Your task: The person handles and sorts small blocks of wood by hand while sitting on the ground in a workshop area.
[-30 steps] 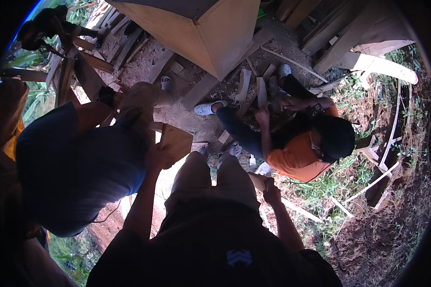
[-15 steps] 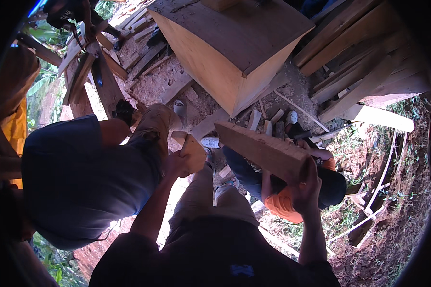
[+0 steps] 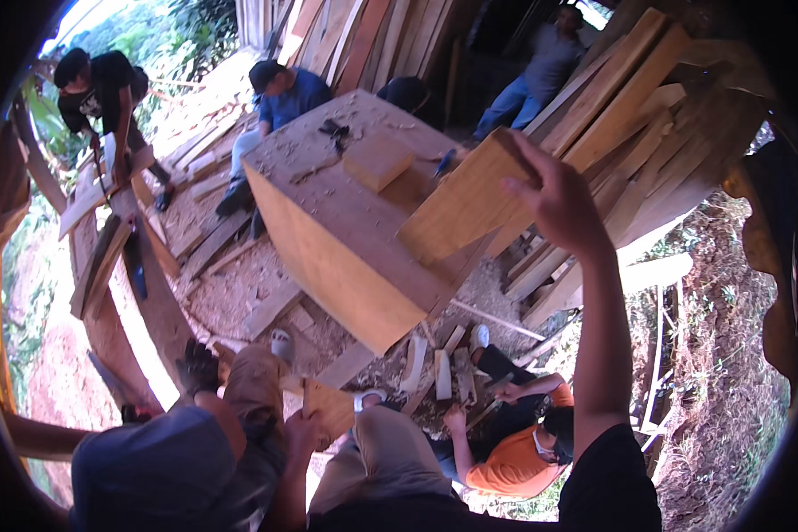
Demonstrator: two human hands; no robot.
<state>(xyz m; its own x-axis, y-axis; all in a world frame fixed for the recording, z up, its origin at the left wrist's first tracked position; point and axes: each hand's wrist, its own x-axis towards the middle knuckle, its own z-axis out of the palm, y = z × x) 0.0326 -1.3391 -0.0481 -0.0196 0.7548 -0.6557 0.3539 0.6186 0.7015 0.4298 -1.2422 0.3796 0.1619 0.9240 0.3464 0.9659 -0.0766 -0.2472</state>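
My right hand (image 3: 566, 202) is raised and closed around the upper end of a thick wooden board (image 3: 466, 200). The board tilts, its lower end over the right edge of a large box-shaped wooden workbench (image 3: 328, 270); I cannot tell if they touch. Low down near my lap, my left hand (image 3: 302, 433) grips a small wooden block (image 3: 330, 408), its fingers partly hidden. On the bench top sits another wooden block (image 3: 378, 161), with a dark tool (image 3: 334, 130) beyond it and shavings scattered around.
A person in a grey shirt (image 3: 155, 470) is close on my left, one in orange (image 3: 519, 461) on my right. Others are in blue (image 3: 297, 97) behind the bench, in black (image 3: 106, 89) far left, and at the back right. Planks (image 3: 616, 97) lean at the right.
My right hand has lifted the board up and forward to the bench's right edge. The view has tilted up, showing more people behind the bench. My left hand still holds its block.
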